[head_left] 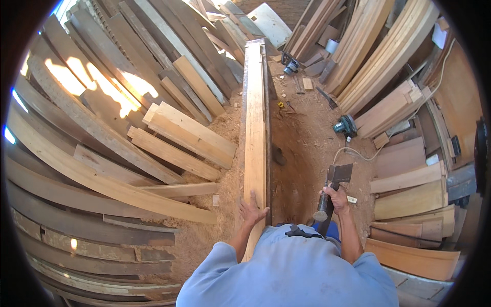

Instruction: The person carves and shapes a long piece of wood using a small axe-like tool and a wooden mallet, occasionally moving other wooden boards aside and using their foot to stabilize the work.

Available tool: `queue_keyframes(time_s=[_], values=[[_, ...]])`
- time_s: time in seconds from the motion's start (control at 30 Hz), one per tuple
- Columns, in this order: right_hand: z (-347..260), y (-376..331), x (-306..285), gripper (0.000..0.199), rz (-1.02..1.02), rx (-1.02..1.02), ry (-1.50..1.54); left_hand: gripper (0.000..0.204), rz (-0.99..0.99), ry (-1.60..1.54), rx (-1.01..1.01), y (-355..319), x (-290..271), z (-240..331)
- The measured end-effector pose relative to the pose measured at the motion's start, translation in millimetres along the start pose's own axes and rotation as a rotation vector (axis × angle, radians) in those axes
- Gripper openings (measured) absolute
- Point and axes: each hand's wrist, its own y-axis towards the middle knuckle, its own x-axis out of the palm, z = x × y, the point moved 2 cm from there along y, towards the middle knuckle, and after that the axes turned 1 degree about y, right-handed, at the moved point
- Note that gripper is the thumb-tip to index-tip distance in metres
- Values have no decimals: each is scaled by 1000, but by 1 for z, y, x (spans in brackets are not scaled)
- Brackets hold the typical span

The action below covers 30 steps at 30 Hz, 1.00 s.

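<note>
My left hand lies with fingers spread on the near part of a long, pale wooden plank. The plank runs away from me along the top of a narrow, dark-sided bench. To the right of the bench, my right hand is closed around a hatchet. Its broad dark blade points right and away from me, while a thick cylindrical part with a pale round end faces me. Where the handle runs inside my fist is hidden.
Boards lean and lie in stacks on the left; more planks stand on the right. On the shaving-covered floor are a green power tool with a pale cord, another power tool, a yellow tape measure and a wood block.
</note>
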Motion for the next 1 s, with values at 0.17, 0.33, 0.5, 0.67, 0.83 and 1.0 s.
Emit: queue_keyframes(time_s=[0.17, 0.33, 0.5, 0.67, 0.83, 1.0], values=[[12, -43, -23, 18, 84, -32, 42, 109, -8, -212, 85, 20, 13, -41], [34, -99, -57, 16, 167, -53, 59, 105, 39, -414, 107, -8, 11, -64], [66, -159, -87, 16, 191, 2, 141, 109, -31, -483, 79, -79, 19, -111], [98, -229, -134, 16, 240, -89, 172, 113, -21, -41, 76, -191, 24, -112], [119, -305, -153, 18, 296, -82, 212, 117, -171, 141, -91, -292, 34, -107], [154, -355, -145, 15, 285, -38, 266, 126, -231, -31, 80, -277, 68, -148]])
